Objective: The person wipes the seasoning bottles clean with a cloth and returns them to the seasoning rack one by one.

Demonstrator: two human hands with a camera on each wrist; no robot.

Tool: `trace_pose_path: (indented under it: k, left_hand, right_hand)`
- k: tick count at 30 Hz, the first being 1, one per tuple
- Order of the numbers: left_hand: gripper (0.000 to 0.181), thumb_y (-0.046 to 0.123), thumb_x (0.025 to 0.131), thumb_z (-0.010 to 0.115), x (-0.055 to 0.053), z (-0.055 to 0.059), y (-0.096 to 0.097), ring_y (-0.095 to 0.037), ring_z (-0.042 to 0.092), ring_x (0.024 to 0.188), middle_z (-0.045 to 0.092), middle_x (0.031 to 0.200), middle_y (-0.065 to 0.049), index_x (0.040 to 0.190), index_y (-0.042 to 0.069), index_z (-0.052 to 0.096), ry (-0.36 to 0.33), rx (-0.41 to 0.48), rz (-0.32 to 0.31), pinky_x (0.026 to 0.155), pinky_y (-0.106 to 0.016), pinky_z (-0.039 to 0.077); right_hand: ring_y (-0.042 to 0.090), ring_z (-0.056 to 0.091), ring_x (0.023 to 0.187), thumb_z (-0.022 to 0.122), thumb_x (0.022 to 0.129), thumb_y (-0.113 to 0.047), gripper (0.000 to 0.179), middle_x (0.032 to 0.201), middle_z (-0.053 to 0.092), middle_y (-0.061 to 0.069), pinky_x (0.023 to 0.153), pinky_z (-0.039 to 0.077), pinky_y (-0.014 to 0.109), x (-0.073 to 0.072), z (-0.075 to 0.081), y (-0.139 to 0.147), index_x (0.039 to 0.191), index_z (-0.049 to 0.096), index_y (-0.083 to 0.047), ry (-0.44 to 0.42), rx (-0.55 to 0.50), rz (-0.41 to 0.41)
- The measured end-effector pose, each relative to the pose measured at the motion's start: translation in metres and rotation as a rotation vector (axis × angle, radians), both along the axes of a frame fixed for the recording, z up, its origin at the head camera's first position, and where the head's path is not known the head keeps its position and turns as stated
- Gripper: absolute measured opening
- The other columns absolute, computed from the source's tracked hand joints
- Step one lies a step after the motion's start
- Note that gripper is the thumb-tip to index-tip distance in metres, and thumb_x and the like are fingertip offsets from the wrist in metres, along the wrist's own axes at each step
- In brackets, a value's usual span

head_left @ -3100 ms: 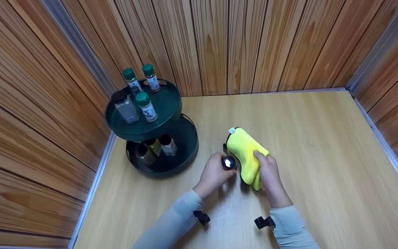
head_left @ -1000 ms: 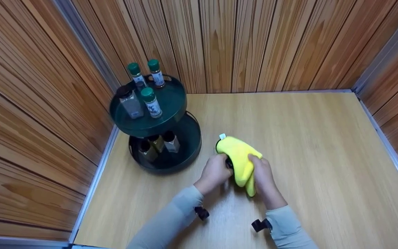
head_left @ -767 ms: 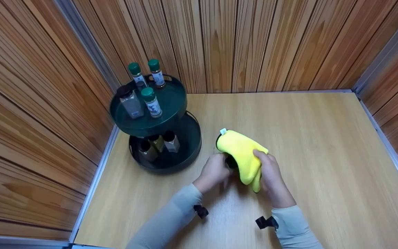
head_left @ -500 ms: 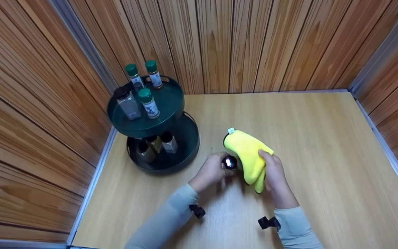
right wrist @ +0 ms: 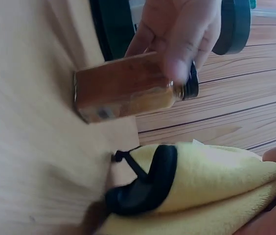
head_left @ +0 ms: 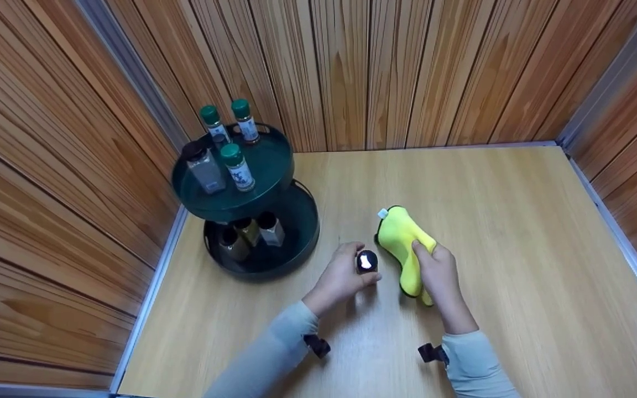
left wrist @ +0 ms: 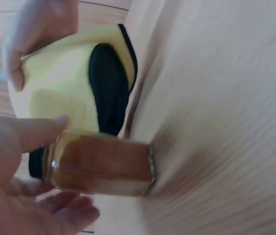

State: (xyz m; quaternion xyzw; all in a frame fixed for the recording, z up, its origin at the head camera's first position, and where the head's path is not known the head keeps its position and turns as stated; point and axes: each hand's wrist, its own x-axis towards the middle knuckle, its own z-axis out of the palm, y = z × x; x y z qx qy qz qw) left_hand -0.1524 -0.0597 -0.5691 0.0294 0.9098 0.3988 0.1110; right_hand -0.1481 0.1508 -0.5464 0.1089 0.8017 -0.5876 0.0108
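Observation:
My left hand [head_left: 342, 279] pinches a square glass spice jar [left wrist: 103, 164] between thumb and fingers near its black cap [head_left: 366, 261]. Reddish-brown powder shows through the jar's sides in both wrist views. The jar stands roughly upright, its base close to the table; whether it touches I cannot tell. To its right, my right hand [head_left: 440, 276] grips a folded yellow cloth [head_left: 398, 232] with black edging and a small white tag. In the right wrist view, a gap separates the cloth [right wrist: 216, 181] from the jar.
A dark green two-tier round rack [head_left: 266, 190] stands at the left. Its upper tray holds green-capped bottles [head_left: 240, 168] and a larger dark-lidded jar [head_left: 205, 168]; dark-capped jars [head_left: 270, 229] sit below. Wood-panelled walls [head_left: 385, 72] enclose the table [head_left: 490, 221] at the back and sides.
About a second ago the cloth lay against the jar and covered its cap. My right hand has since drawn the cloth off to the right, baring the cap. My left hand stays nearly in place.

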Motion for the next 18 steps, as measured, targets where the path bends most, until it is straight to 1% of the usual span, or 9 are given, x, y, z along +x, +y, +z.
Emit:
trace_pose_path:
  k: [2,3,5,7,9,10,14,18]
  left_hand:
    - [0.084,0.048,0.08,0.086,0.005,-0.003,0.004,-0.018,0.053,0.126,0.05,0.141,-0.006,0.146,0.014,0.047,0.017,-0.042,0.065,0.111,-0.037,0.045]
    - [0.085,0.052,0.079,0.086,0.007,-0.004,0.006,-0.017,0.053,0.123,0.05,0.137,-0.005,0.144,0.013,0.047,0.036,-0.063,0.09,0.109,-0.036,0.047]
    - [0.084,0.059,0.076,0.085,0.009,-0.008,0.009,-0.017,0.052,0.115,0.05,0.128,-0.005,0.136,0.011,0.05,0.089,-0.099,0.124,0.103,-0.034,0.05]
    - [0.081,0.062,0.074,0.084,0.011,-0.011,0.012,-0.017,0.051,0.107,0.049,0.119,-0.003,0.128,0.011,0.051,0.12,-0.12,0.145,0.097,-0.033,0.051]
    - [0.076,0.061,0.075,0.085,0.012,-0.013,0.015,-0.016,0.05,0.104,0.049,0.113,-0.002,0.121,0.01,0.052,0.137,-0.12,0.155,0.093,-0.033,0.051]
    - [0.074,0.06,0.075,0.085,0.013,-0.013,0.015,-0.016,0.05,0.102,0.049,0.111,-0.001,0.119,0.011,0.052,0.134,-0.117,0.16,0.093,-0.033,0.051]
    - [0.065,0.05,0.079,0.086,0.012,-0.011,0.018,-0.015,0.052,0.103,0.051,0.111,-0.001,0.119,0.01,0.054,0.098,-0.092,0.172,0.097,-0.034,0.052]
    - [0.061,0.038,0.08,0.088,0.01,-0.007,0.016,-0.018,0.055,0.109,0.055,0.114,-0.004,0.121,0.008,0.056,0.088,-0.068,0.159,0.101,-0.037,0.051]
  right_hand:
    - [0.014,0.065,0.077,0.055,0.105,-0.032,0.036,0.094,0.07,0.013,0.067,0.053,0.025,0.001,-0.001,-0.001,0.107,0.065,0.002,0.005,-0.018,0.005]
    - [0.014,0.065,0.077,0.055,0.105,-0.032,0.036,0.095,0.07,0.014,0.068,0.053,0.025,0.001,-0.002,-0.002,0.107,0.065,0.002,0.004,-0.027,0.008]
    - [0.015,0.065,0.078,0.055,0.105,-0.033,0.036,0.096,0.07,0.014,0.068,0.053,0.025,0.001,-0.001,-0.003,0.107,0.065,0.002,0.009,-0.035,0.017]
    - [0.015,0.065,0.078,0.055,0.105,-0.033,0.036,0.095,0.07,0.013,0.068,0.053,0.026,0.002,-0.001,-0.005,0.107,0.064,0.002,0.009,-0.044,0.019]
    - [0.015,0.064,0.075,0.055,0.105,-0.032,0.036,0.092,0.069,0.012,0.066,0.053,0.025,0.002,0.0,-0.006,0.105,0.064,0.002,0.018,-0.047,0.017]
    - [0.015,0.064,0.075,0.055,0.105,-0.032,0.036,0.091,0.069,0.012,0.066,0.053,0.025,0.002,0.0,-0.007,0.105,0.064,0.003,0.023,-0.049,0.018]
    - [0.013,0.064,0.073,0.057,0.104,-0.031,0.036,0.089,0.069,0.011,0.065,0.053,0.025,0.002,0.001,-0.01,0.104,0.065,0.004,0.043,-0.07,0.006]
    - [0.013,0.064,0.073,0.059,0.103,-0.031,0.035,0.088,0.069,0.01,0.065,0.053,0.025,0.002,0.002,-0.013,0.103,0.065,0.004,0.051,-0.084,-0.003]
